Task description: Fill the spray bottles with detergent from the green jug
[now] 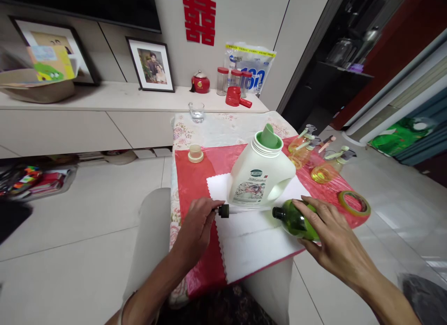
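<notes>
Between the fingers of my left hand (198, 226) is a dark pump head (224, 211), its clear dip tube pointing right. My right hand (326, 227) is wrapped round a green bottle (296, 219), which is tipped so its open neck faces the tube; the two are apart. Behind them stands a white detergent jug (258, 169) with a green spout and no cap on. A pale cap (195, 153) sits to its left. Under the jug lies a white cloth (244, 250) with a scalloped edge.
Several pump bottles (324, 172) with yellow liquid stand at the right, near a roll of tape (354, 203). A glass cup (197, 112) is at the table's far edge. Beyond, a white cabinet (115, 94) holds frames, red-lidded jars (222, 81) and a red dipper (233, 97).
</notes>
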`<state>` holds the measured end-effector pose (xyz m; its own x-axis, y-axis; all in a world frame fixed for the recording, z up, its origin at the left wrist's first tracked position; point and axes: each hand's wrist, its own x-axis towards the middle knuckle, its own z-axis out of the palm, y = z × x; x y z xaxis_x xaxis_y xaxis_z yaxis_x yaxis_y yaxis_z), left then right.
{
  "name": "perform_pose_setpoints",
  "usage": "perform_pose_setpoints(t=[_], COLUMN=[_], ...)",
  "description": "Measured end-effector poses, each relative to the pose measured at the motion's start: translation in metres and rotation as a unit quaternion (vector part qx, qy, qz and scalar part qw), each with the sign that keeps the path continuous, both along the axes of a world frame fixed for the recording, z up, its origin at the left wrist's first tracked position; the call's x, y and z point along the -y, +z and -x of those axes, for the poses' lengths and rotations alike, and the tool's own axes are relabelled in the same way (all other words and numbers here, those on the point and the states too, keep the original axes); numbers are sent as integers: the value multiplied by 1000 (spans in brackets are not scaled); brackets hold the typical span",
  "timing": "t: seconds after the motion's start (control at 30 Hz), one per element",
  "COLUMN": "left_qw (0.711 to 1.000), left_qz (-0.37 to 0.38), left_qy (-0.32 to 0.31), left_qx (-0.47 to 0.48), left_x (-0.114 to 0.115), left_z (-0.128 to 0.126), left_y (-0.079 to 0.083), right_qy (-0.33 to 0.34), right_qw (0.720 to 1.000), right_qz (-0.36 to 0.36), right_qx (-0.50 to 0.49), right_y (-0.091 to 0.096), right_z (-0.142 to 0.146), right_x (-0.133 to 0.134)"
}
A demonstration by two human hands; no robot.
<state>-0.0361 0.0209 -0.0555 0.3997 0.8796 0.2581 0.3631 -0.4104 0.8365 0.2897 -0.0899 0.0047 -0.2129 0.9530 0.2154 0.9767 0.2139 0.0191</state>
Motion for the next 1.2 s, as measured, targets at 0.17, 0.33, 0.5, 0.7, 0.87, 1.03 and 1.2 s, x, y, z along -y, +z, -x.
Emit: perform_pose_setpoints(t=[0.17,0.33,0.5,0.7,0.87,1.03,1.2], left_qw=[999,993,985,991,993,992,993], left_qz=[-42,-103,-165,-107,-48,-3,-19], left_qy=[-23,-35,-35,-79,-100,-94,-90], left_qx=[-18,-46,-35,-18,35,90,80], left_x=[0,5,8,11,12,9,9], left_z=[-1,-11,-21,-23,-22,-21,-21], left_y=[2,1,0,0,-1,2,3], right_qy=[15,31,62,97,95,40,-71], right_qw=[1000,998,994,984,965,927,826], right_qz=[10,19,30,17,-9,-36,29], right_qx=[-10,-44,-84,-151,-244,-370,-558], right_y=[-3,-8,-10,-14,-23,-39,-68], right_z=[7,25,46,57,56,62,69], right_x=[0,-2,-5,-7,-3,4,7])
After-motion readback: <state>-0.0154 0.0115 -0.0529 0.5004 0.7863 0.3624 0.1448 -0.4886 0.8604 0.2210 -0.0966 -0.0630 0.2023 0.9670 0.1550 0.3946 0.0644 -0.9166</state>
